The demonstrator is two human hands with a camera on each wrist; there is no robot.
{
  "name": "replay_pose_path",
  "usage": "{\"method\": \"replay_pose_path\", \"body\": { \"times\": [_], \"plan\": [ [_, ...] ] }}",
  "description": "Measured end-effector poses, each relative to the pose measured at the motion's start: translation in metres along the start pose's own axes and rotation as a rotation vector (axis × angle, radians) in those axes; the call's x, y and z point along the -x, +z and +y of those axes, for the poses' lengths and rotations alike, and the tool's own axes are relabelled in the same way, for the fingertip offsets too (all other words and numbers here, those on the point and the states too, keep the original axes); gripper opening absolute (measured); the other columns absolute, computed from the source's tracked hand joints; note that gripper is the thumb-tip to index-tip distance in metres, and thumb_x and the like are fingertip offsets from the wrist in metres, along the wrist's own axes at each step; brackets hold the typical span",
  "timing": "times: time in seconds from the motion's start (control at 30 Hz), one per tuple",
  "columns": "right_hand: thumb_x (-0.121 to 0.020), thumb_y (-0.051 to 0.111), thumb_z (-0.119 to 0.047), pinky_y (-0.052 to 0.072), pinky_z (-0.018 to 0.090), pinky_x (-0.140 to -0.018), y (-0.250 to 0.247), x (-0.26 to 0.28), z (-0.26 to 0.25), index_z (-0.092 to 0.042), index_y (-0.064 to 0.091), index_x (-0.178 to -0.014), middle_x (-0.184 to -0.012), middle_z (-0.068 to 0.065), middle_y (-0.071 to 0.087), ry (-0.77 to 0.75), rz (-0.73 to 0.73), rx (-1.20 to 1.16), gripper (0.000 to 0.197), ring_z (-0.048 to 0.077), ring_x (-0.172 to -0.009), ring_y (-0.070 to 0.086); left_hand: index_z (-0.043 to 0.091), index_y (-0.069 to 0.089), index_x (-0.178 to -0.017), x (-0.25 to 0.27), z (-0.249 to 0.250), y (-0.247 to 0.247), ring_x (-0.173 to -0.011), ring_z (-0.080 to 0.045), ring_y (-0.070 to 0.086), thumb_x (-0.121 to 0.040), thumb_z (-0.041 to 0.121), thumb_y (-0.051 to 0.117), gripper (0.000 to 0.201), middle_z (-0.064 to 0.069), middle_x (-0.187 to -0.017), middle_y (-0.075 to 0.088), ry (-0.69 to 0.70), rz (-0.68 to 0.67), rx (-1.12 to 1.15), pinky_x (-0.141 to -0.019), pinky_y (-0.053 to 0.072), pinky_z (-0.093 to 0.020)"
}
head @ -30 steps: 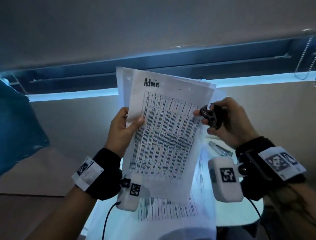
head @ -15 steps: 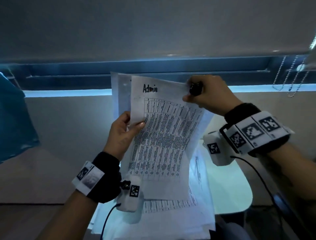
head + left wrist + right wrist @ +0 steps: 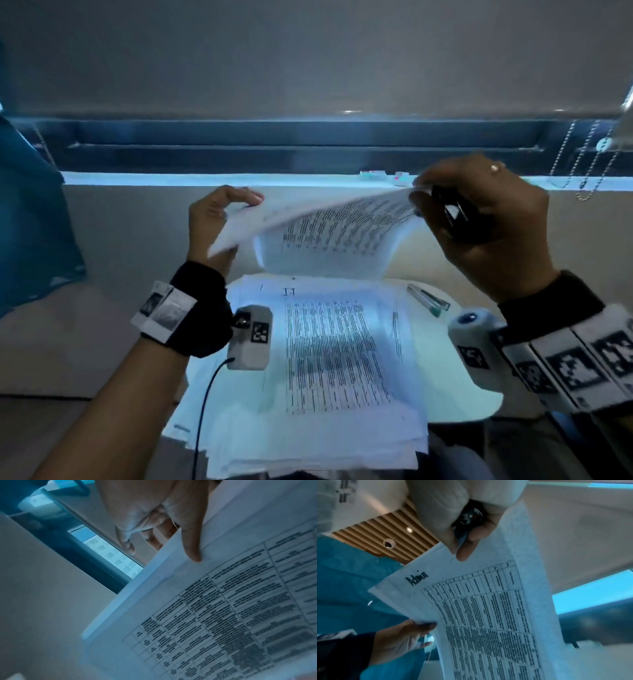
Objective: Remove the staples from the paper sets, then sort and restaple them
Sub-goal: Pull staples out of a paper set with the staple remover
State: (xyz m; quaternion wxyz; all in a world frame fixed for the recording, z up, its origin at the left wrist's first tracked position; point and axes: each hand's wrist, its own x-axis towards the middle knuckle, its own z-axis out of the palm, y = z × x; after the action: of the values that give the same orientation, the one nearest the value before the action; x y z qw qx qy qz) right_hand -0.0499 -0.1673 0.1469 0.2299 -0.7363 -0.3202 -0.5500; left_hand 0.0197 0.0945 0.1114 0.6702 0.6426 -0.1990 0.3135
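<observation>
Right wrist only: "Admin" heading (image 3: 416, 579) atop held paper set (image 3: 488, 615).

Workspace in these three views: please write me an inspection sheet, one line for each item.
Surface: small pale table, mostly covered by paper.
Job's things: "Admin" paper set held in the air by both hands; thick paper stack lying on the table; black staple remover in the right hand; stapler lying on the table right of the stack.
Clutter: nothing seen.
Grippers: left hand grips the set's left edge, thumb on the printed side; right hand pinches the set's top corner and grips the remover.
Cables: black cable hanging from the left wrist camera.
Surroundings: window sill, bead chains at right, blue fabric at left.
</observation>
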Motion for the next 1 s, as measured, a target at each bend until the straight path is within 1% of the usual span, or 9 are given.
{"method": "replay_pose_path", "body": {
  "times": [0.1,0.2,0.3,0.47,0.63,0.73,0.83,0.93,1.0],
  "plan": [
    [-0.086,0.064,-0.006,0.049,0.028,-0.059,0.001,0.040,-0.003,0.000,0.067,-0.082,-0.078,0.008,0.066,0.083,-0.040,-0.015,0.008,0.014,-0.066,0.059,0.013,0.062,-0.066,0.026,-0.015,-0.018,-0.079,0.001,0.062,-0.060,-0.005,0.068,0.020,0.015,-0.070,0.069,-0.023,-0.145,-0.127,-0.078,0.046,-0.013],
    [-0.082,0.065,-0.006,0.045,0.019,-0.060,0.007,0.074,-0.007,-0.003,0.067,-0.082,-0.074,-0.001,0.062,0.181,-0.095,-0.052,0.004,0.008,-0.065,0.053,0.016,0.063,-0.074,0.060,-0.020,-0.034,-0.088,0.001,0.062,-0.057,0.027,0.075,0.023,0.013,-0.084,0.071,-0.091,-0.312,-0.284,-0.082,0.044,-0.011],
    [-0.080,0.065,-0.011,0.053,0.035,-0.055,0.014,0.087,-0.015,-0.008,0.066,-0.084,-0.076,-0.015,0.056,0.344,-0.146,-0.149,0.005,0.008,-0.061,0.056,0.028,0.068,-0.101,0.088,-0.017,-0.045,-0.104,0.010,0.057,-0.053,0.059,0.073,0.057,0.021,-0.109,0.065,-0.092,-0.505,-0.431,-0.090,0.036,-0.003],
    [-0.078,0.064,-0.013,0.054,0.040,-0.055,-0.001,0.073,-0.016,-0.025,0.061,-0.080,-0.064,-0.011,0.059,0.529,-0.357,-0.250,0.012,0.012,-0.052,0.062,0.056,0.065,-0.094,0.101,-0.012,-0.047,-0.099,0.009,0.059,-0.066,0.078,0.054,0.038,0.034,-0.099,0.065,-0.135,-0.555,-0.398,-0.090,0.044,-0.014],
    [-0.076,0.059,-0.024,0.048,0.039,-0.056,-0.015,0.066,-0.015,-0.022,0.060,-0.078,-0.067,-0.001,0.062,0.264,-0.526,0.080,0.003,0.032,-0.063,0.059,0.061,0.064,-0.085,0.090,0.000,-0.048,-0.087,0.021,0.055,-0.073,0.071,0.053,0.019,0.043,-0.086,0.060,-0.009,-0.527,-0.409,-0.080,0.041,-0.003],
    [-0.076,0.059,-0.027,0.047,0.038,-0.055,-0.014,0.064,-0.019,-0.022,0.060,-0.077,-0.063,-0.001,0.057,0.290,-0.556,0.100,0.005,0.033,-0.060,0.057,0.053,0.069,-0.070,0.086,-0.003,-0.043,-0.071,0.020,0.056,-0.069,0.053,0.066,0.003,0.037,-0.068,0.061,-0.183,-0.441,-0.245,-0.070,0.042,0.000],
    [-0.076,0.060,-0.027,0.048,0.039,-0.065,-0.010,0.054,-0.021,-0.025,0.062,-0.077,-0.064,-0.003,0.059,0.421,-0.613,0.021,0.003,0.028,-0.064,0.057,0.040,0.073,-0.061,0.086,-0.011,-0.034,-0.060,0.010,0.060,-0.077,0.033,0.061,0.022,0.023,-0.058,0.065,-0.328,-0.346,-0.153,-0.061,0.045,-0.005],
    [-0.077,0.065,-0.018,0.048,0.041,-0.070,-0.010,0.045,-0.017,-0.027,0.061,-0.074,-0.067,-0.002,0.063,0.444,-0.702,0.060,0.010,0.031,-0.071,0.059,0.036,0.075,-0.073,0.084,-0.005,-0.037,-0.070,0.006,0.065,-0.063,0.050,0.076,0.017,0.018,-0.071,0.071,-0.328,-0.406,-0.152,-0.064,0.047,-0.007],
    [-0.076,0.063,-0.016,0.049,0.041,-0.068,-0.013,0.043,-0.018,-0.025,0.061,-0.074,-0.067,-0.001,0.063,0.447,-0.687,0.102,0.010,0.032,-0.070,0.059,0.036,0.075,-0.083,0.073,0.009,-0.049,-0.078,0.000,0.067,-0.088,0.028,0.050,0.027,0.013,-0.083,0.073,-0.360,-0.440,-0.063,-0.062,0.049,-0.008]
  ]
}}
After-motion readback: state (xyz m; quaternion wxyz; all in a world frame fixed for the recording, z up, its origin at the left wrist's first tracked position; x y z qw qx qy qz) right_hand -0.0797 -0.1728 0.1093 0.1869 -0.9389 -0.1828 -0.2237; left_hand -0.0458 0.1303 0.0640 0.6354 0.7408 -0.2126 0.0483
